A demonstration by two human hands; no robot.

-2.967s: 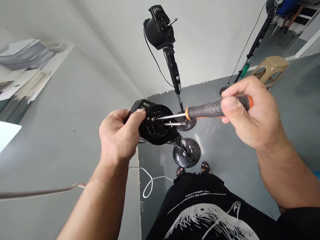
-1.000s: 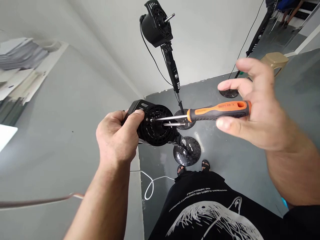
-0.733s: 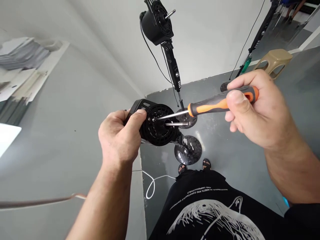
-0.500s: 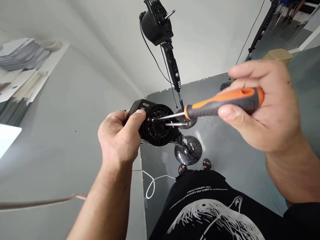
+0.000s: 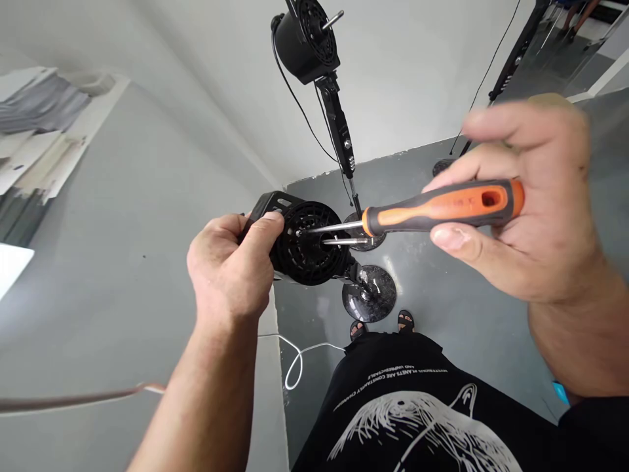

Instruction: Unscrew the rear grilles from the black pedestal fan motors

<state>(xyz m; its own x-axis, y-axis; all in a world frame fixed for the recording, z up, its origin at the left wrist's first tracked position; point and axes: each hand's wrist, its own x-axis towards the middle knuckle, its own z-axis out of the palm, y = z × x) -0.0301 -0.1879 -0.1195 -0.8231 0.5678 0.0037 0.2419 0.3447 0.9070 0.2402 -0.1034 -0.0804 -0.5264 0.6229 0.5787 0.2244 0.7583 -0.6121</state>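
Observation:
My left hand (image 5: pixel 238 262) is wrapped round the side of a black fan motor housing (image 5: pixel 312 265), its thumb pressing on the rim. A bare metal shaft (image 5: pixel 344 242) sticks out of the housing's round face. My right hand (image 5: pixel 535 203) has the orange and dark grey handle of a screwdriver (image 5: pixel 437 208) between thumb and fingers, the index finger lifted off and blurred. The screwdriver's shank reaches across to the housing face, its tip at a spot left of the shaft. Whether a screw sits under the tip is too small to tell.
Behind stands another black fan (image 5: pixel 307 46) with a bare shaft, on a pole with hanging cords. The held fan's round glossy base (image 5: pixel 369 294) rests on the grey floor by my feet. A grey tabletop (image 5: pixel 147 275) lies left, with stacked papers (image 5: pixel 49 105) and a white cable (image 5: pixel 295 367) nearby.
The screwdriver handle has rolled about its axis, so its orange face and hole now show. My right fingers have shifted round the handle. The left hand keeps its hold on the housing.

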